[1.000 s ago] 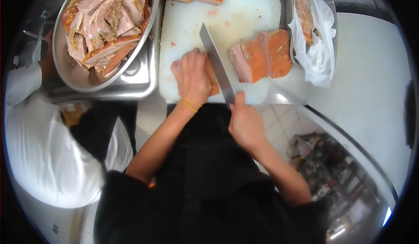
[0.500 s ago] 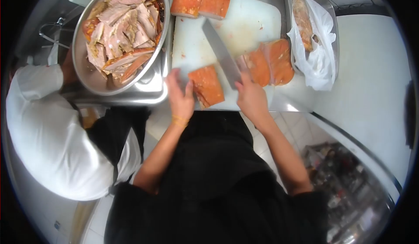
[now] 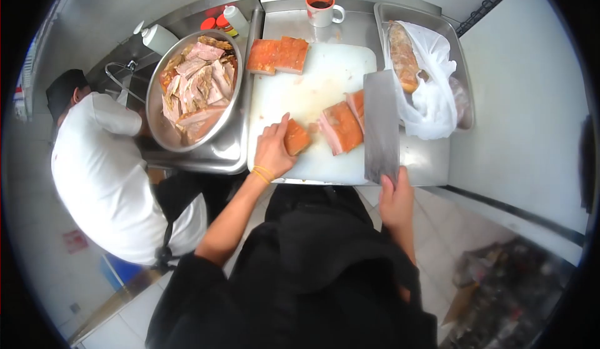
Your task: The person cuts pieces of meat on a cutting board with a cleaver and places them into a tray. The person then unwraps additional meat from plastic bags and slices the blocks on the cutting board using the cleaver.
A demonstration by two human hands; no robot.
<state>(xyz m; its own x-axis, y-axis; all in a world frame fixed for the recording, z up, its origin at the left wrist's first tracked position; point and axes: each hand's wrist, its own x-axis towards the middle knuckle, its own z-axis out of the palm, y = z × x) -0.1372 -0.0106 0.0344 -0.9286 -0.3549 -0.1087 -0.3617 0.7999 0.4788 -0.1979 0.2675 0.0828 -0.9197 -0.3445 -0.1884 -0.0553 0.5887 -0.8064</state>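
Note:
A white cutting board lies in front of me with slabs of orange-skinned pork belly on it. My left hand is closed around the near-left piece of pork belly, fingers over its left side. In my right hand is the handle of a cleaver. Its broad blade faces me over the board's right edge and partly hides one slab. Left of the blade lies another pork belly slab, its pale cut side showing. Two joined pork slabs rest at the board's far left.
Left of the board, a steel bowl holds sliced meat. At the right, a metal tray holds meat in a white plastic bag. A mug stands behind the board. A co-worker in a white shirt bends at the left.
My right hand has moved right with the cleaver, its blade now showing broad side on. My left hand has closed on the near-left pork piece. The view has tilted up, bringing in the mug.

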